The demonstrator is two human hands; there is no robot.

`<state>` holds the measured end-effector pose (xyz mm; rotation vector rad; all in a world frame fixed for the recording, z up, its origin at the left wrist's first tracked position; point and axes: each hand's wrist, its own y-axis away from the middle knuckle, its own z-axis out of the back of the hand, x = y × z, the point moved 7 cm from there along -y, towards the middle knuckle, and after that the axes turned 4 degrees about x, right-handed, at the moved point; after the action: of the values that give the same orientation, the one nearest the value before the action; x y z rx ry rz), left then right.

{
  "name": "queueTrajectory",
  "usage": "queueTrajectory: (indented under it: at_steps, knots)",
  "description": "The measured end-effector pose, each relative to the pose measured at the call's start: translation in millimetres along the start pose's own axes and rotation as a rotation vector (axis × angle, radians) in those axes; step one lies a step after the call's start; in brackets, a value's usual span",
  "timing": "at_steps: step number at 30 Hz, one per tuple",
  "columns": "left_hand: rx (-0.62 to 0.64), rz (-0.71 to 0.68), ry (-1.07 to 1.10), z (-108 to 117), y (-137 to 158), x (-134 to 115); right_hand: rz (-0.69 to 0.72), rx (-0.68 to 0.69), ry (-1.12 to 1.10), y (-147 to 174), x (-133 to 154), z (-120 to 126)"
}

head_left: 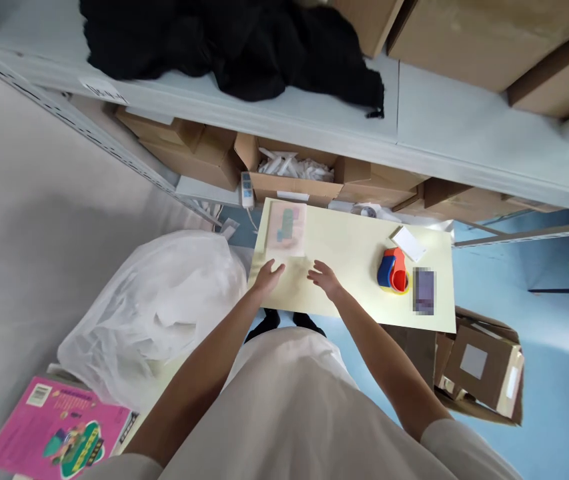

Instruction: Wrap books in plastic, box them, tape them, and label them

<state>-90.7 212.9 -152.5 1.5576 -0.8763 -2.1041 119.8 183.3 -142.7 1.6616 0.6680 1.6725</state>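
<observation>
My left hand (267, 277) is over the front left part of the pale yellow table (349, 267), thumb and fingers apart, holding nothing. It is nearest to a flat pinkish package (287, 230) with a green and blue print, which looks veiled by a translucent cover. Just right of that package's lower corner, my right hand (325, 279) hovers with spread fingers and nothing in them. A gap separates the two palms. Farther right on the table is a red and blue tape dispenser (393, 270).
Beside the dispenser lie a small white box (408, 244) and a blurred-out dark rectangle (424, 291). A big white plastic bag (159, 313) and a pink printed package (59, 430) are at left. Shelves (264, 113) with cartons stand behind; an open carton (484, 367) sits at right.
</observation>
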Motion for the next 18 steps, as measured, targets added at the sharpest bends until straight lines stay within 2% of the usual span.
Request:
queueTrajectory:
  at_steps: [4,9,14,18]
  knots:
    - [0.134,-0.050,0.016,-5.3,31.6,6.8,0.019,-0.053,-0.048,31.3,-16.2,18.5]
    - [0.224,-0.095,-0.017,1.7,72.9,18.7,0.172,-0.069,-0.060,48.6,-20.8,16.7]
    - [0.152,-0.072,-0.033,12.7,104.1,30.6,0.359,-0.085,-0.051,59.1,-6.7,13.7]
    - [0.009,-0.096,0.040,11.2,116.8,39.6,0.442,-0.003,0.000,59.4,4.1,16.3]
